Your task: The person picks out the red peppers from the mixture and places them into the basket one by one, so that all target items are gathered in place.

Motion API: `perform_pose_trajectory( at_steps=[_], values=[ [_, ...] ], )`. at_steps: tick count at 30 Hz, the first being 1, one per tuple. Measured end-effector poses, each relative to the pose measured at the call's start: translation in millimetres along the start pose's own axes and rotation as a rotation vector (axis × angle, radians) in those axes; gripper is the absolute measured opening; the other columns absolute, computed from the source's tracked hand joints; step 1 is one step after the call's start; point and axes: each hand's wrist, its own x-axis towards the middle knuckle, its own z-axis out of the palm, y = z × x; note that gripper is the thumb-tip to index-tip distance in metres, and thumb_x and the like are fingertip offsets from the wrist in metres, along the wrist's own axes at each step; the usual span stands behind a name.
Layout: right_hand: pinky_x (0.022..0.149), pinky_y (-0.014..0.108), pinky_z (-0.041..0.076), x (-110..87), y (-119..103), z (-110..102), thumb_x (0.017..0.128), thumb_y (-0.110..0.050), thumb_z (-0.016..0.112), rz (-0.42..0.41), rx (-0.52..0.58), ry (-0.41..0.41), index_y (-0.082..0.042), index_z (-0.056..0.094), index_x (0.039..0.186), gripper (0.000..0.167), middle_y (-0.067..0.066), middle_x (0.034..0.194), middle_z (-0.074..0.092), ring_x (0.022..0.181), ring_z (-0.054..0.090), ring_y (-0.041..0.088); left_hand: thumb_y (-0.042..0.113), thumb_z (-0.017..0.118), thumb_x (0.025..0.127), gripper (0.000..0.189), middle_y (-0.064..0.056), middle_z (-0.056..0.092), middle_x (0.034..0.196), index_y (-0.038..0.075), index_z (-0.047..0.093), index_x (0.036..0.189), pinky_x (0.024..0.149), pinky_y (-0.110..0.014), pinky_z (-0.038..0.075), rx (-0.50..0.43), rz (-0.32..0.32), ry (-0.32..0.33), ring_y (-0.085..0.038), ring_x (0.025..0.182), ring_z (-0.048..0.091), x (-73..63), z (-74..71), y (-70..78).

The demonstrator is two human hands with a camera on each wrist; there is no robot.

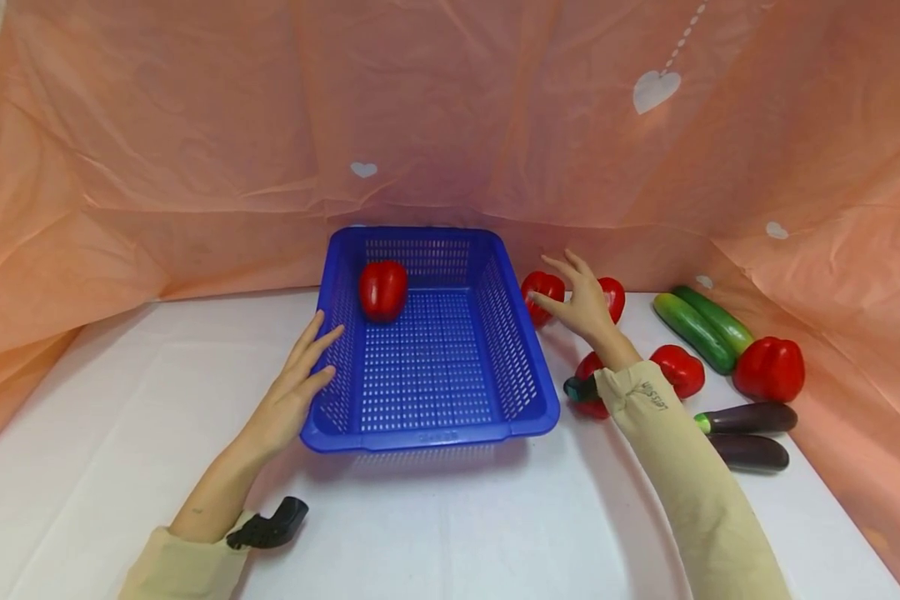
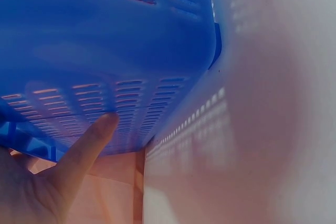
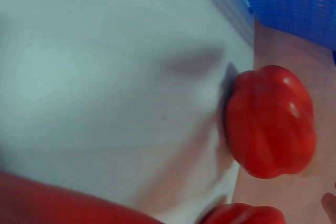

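Observation:
A blue plastic basket (image 1: 435, 438) with slotted walls stands on the white table, one red bell pepper (image 1: 382, 290) inside at its back left. Fingers spread, my left hand (image 1: 288, 400) lies along the basket's left rim. Its thumb (image 2: 89, 142) extends by the outer slotted wall in the left wrist view. Beyond the basket's right side, my right hand (image 1: 581, 304) reaches over a second red bell pepper (image 1: 538, 286) with thumb and fingers spread apart. In the right wrist view that bell pepper (image 3: 270, 121) lies uncovered, and a fingertip (image 3: 329, 207) shows at the right edge.
More red bell peppers (image 1: 678, 371) lie around my right forearm, one partly hidden under the wrist. Farther right are two cucumbers (image 1: 693, 332), a large red bell pepper (image 1: 769, 369) and two eggplants (image 1: 750, 417). An orange cloth (image 1: 450, 125) hangs behind the table.

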Motion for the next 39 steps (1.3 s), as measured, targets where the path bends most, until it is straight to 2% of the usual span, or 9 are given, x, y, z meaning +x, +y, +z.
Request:
perform_pose_trajectory(
  at_steps=[14,23,31,39],
  values=[
    [0.107,0.067,0.026,-4.0,5.9,13.3,0.084,-0.018,0.069,0.084,-0.024,-0.055,-0.006,0.044,0.143,0.065,0.026,0.155,0.022,0.139,0.024,0.049,0.008,0.036,0.099,0.05,-0.013,0.0,0.162,-0.002,0.03,0.148,0.112,-0.067,-0.001,-0.01,-0.004,0.005,-0.037,0.148,-0.005,0.0,0.1,0.6],
    [0.106,0.066,0.028,-4.2,9.7,17.8,0.082,-0.016,0.07,0.084,-0.047,-0.051,-0.005,0.047,0.141,0.064,0.028,0.153,0.024,0.138,0.026,0.051,0.007,0.036,0.099,0.049,-0.014,0.001,0.162,-0.004,0.031,0.146,0.112,-0.066,-0.001,-0.022,0.02,0.014,-0.038,0.147,-0.005,-0.4,1.2,-1.1],
    [0.105,0.063,0.033,-4.6,9.1,18.0,0.082,-0.012,0.069,0.124,-0.075,-0.103,-0.002,0.044,0.141,0.065,0.029,0.154,0.02,0.137,0.026,0.052,0.007,0.037,0.099,0.049,-0.014,0.001,0.162,-0.004,0.031,0.146,0.112,-0.066,-0.002,-0.024,0.017,0.015,-0.037,0.148,-0.005,-0.5,1.1,-1.8],
    [0.105,0.062,0.033,-5.0,9.0,19.2,0.08,-0.009,0.069,0.127,-0.082,-0.108,-0.001,0.044,0.141,0.066,0.031,0.151,0.023,0.135,0.028,0.052,0.007,0.036,0.099,0.049,-0.014,0.001,0.162,-0.004,0.031,0.147,0.112,-0.067,-0.002,-0.028,0.016,0.013,-0.037,0.147,-0.005,-0.5,1.0,-1.4]
  ],
)
